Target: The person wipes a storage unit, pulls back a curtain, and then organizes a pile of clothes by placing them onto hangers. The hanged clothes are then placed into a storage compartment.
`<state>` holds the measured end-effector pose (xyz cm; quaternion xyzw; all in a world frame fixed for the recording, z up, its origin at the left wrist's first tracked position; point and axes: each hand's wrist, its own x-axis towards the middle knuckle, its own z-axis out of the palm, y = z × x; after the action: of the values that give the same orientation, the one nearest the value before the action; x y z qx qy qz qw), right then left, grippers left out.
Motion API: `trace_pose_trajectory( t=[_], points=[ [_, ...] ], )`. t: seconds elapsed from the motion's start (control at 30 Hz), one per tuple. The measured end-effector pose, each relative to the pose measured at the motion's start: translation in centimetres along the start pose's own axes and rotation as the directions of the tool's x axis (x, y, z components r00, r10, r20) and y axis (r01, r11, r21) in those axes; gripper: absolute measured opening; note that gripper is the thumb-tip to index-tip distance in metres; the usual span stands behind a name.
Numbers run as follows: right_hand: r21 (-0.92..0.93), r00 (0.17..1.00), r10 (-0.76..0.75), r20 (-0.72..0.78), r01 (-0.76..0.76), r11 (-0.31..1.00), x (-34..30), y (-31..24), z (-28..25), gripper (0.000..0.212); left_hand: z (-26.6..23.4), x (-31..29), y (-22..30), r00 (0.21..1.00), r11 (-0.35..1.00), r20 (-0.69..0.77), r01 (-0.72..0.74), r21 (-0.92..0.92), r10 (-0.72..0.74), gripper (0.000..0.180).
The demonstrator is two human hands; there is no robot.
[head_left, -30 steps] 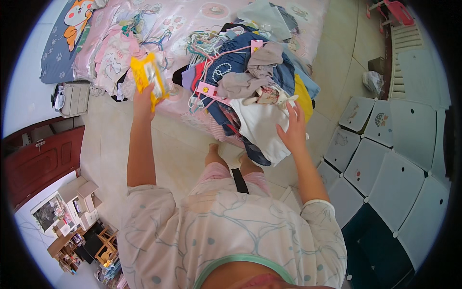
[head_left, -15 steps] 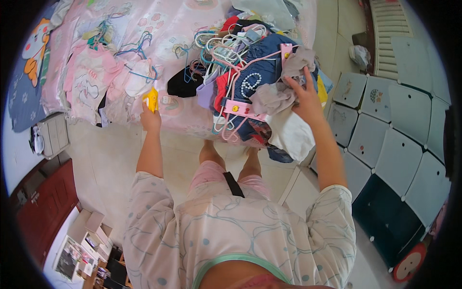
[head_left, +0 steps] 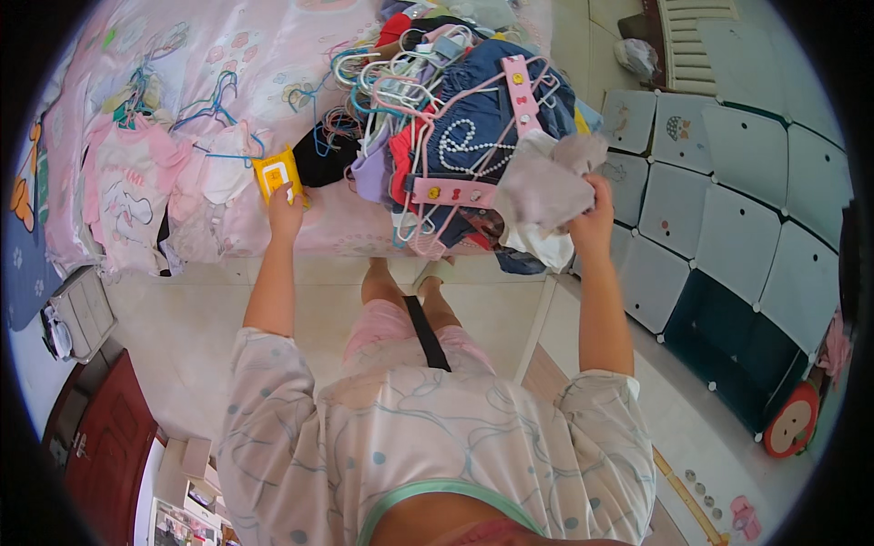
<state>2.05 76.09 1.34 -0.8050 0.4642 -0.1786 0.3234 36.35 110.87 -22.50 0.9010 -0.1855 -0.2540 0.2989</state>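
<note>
My left hand (head_left: 286, 211) is closed round the near edge of a yellow packet of wipes (head_left: 277, 175), held over the front part of the bed. In my right hand (head_left: 594, 218) is a bunched greyish cloth (head_left: 553, 182), gripped at its right end and lifted at the right side of a heap. That heap holds dark blue denim clothing (head_left: 467, 86), pink hangers (head_left: 452, 192), white hangers (head_left: 401, 84) and a string of white beads (head_left: 455, 150). A white cloth (head_left: 537, 241) hangs just under the grey one.
A pink patterned bed (head_left: 296, 45) spreads ahead of me. Pink children's clothes (head_left: 137, 182) and blue hangers (head_left: 214, 105) lie on its left part. White panelled cabinets (head_left: 692, 209) stand at the right, a drawer unit (head_left: 84, 309) and a red-brown door (head_left: 109, 437) at the left.
My right hand has closed on the grey cloth and pulled it right and nearer. The yellow packet has turned, its broad face now showing. The whole view has shifted somewhat.
</note>
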Motion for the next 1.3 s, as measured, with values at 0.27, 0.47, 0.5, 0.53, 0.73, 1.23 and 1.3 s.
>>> trace_pose_trajectory(
  t=[0.27,0.47,0.5,0.53,0.73,1.23,1.3],
  points=[
    [0.650,0.625,0.183,0.759,-0.711,-0.267,-11.9,1.3,-1.3,0.055,0.0,-14.7,11.2,0.834,0.582,0.550,0.470,-0.664,-0.045,0.026],
    [0.336,0.372,-0.017,0.928,-0.856,-0.394,-14.9,3.5,1.3,0.057,3.3,-23.6,18.0,0.602,0.196,0.728,0.711,-0.676,0.328,0.064],
    [0.400,0.437,-0.012,0.899,-0.834,-0.380,-15.0,3.2,1.5,0.057,4.2,-24.4,18.7,0.598,0.125,0.722,0.734,-0.668,0.349,0.069],
    [0.461,0.500,-0.012,0.866,-0.808,-0.368,-15.1,2.9,1.9,0.058,4.8,-25.3,19.3,0.607,0.170,0.751,0.737,-0.654,0.258,0.070],
    [0.412,0.457,-0.135,0.879,-0.872,-0.266,-16.8,3.6,-0.4,0.059,7.2,-30.8,22.9,0.375,-0.081,0.921,0.926,-0.369,0.102,0.068],
    [-0.051,0.232,0.139,0.963,-0.350,0.936,-19.6,-5.0,7.5,0.037,1.9,-33.6,16.0,0.947,0.051,0.294,0.290,-0.956,0.128,0.079],
    [0.046,0.301,-0.036,0.953,-0.023,0.999,-21.5,-5.2,10.6,0.035,1.6,-33.0,15.5,0.971,0.304,0.231,0.199,-0.932,0.070,0.083]
  ],
)
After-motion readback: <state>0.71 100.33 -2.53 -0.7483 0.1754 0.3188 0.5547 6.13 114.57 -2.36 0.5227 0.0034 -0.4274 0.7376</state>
